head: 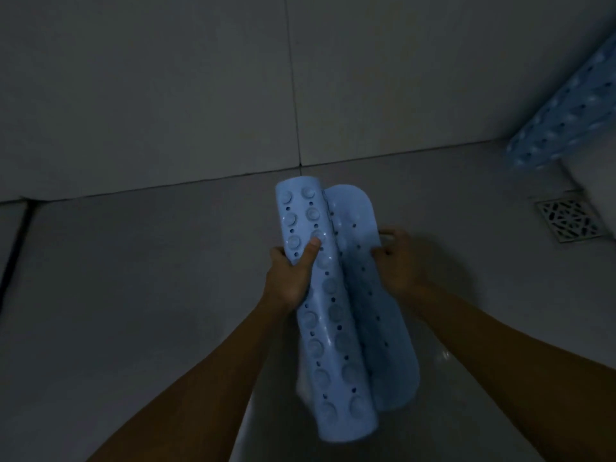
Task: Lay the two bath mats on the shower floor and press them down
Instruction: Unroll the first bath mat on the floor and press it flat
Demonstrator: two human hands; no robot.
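While half-unrolled, blue bath mat (pixel 336 315) between hands: left hand (pixel 289 271) fingers clamped on roll, right hand (pixel 396 258) fingers pinching flap.

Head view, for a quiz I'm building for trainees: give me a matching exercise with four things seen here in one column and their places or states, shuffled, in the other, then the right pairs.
Things:
1. left hand
2. right hand
3. second mat
4. floor drain

Places or states:
A. set in the floor at the right, near the wall
B. grips the rolled part of the held mat, thumb on the suction cups
C. at the upper right edge of the view, not yet laid flat
D. pinches the held mat's free edge

Pairs: 1-B, 2-D, 3-C, 4-A
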